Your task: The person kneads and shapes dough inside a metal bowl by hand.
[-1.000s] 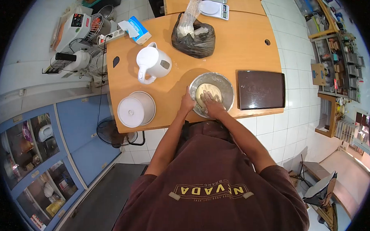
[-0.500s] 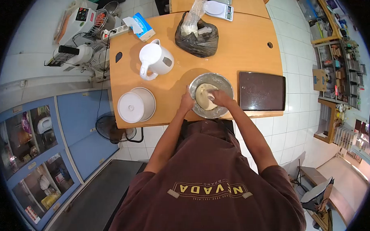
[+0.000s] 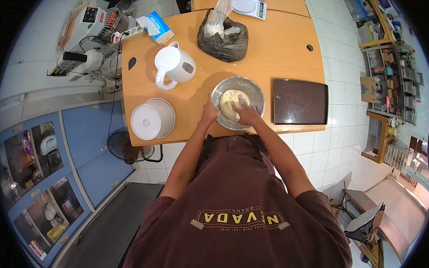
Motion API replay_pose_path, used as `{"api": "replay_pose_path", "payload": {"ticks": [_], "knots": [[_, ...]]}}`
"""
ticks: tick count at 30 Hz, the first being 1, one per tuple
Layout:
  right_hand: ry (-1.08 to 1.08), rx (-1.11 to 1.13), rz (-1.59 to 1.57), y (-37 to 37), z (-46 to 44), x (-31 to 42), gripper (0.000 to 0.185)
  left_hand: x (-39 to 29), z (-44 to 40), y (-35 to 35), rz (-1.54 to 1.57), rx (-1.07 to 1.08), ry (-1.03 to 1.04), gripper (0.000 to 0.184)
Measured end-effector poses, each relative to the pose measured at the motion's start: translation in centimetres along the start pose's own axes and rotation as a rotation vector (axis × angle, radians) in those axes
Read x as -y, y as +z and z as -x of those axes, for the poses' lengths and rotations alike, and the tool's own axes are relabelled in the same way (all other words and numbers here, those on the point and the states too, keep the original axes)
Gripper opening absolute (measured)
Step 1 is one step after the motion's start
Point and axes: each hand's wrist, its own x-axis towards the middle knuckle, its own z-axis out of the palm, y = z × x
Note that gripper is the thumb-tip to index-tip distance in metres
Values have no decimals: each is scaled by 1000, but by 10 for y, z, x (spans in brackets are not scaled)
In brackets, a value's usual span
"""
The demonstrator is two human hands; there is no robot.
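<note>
A round lump of pale dough [image 3: 229, 99] lies in a metal bowl [image 3: 258, 90] near the table's front edge. My left hand [image 3: 209, 112] grips the bowl's left rim. Inside the bowl, my right hand [image 3: 246, 114] rests on the right part of the dough with its fingers spread and stretched out. Flour-like smears mark the bowl's inner wall.
Right of the bowl lies a dark baking tray [image 3: 299, 103]. A white lidded tub [image 3: 153, 118] and a white electric kettle [image 3: 175, 66] stand to the left. Farther back are a black plastic bag [image 3: 224, 43], a tissue box [image 3: 160, 29] and a kitchen scale [image 3: 249, 6].
My right hand has gone from fingers curled into the dough to fingers spread over it. The dough looks rounder now. My left hand stays at the rim, and the whole view has shifted slightly.
</note>
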Motion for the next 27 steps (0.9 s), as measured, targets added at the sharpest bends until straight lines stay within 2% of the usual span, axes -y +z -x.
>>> {"api": "replay_pose_path", "payload": {"ticks": [1, 3, 4, 7, 10, 11, 12, 14, 17, 20, 23, 27], "knots": [[-23, 75, -58, -4, -9, -6, 83, -9, 1, -3, -42, 16, -68, 101], [-64, 23, -188, -8, -16, -16, 73, -17, 2, -3, -123, 42, -210, 101], [-86, 1, -252, -9, -16, -18, 68, -12, 2, -1, -128, 25, -181, 102], [-176, -191, -111, 4, 7, 2, 68, -2, -1, 2, -124, 7, -132, 104], [-67, -166, 103, 16, 10, 29, 73, -8, -3, 1, -114, 42, -178, 103], [-14, -165, -8, 21, 9, 35, 74, -12, -4, 1, -130, 50, -207, 103], [9, -151, 27, 22, 7, 38, 75, -7, -3, 2, -148, 58, -238, 102], [59, -128, 98, 19, 0, 42, 77, 1, 0, 2, -147, 35, -156, 102], [-26, 88, 56, -5, -9, 24, 75, -1, -1, 2, -131, 24, -131, 104], [-150, 371, -109, 4, -65, -9, 72, -17, -2, -6, -148, 65, -188, 104], [-137, 248, -168, -29, -33, -3, 72, -9, -1, -3, -120, 44, -171, 103], [-80, -141, -107, -2, 8, 21, 70, -25, 5, -6, -59, 44, -200, 102]]}}
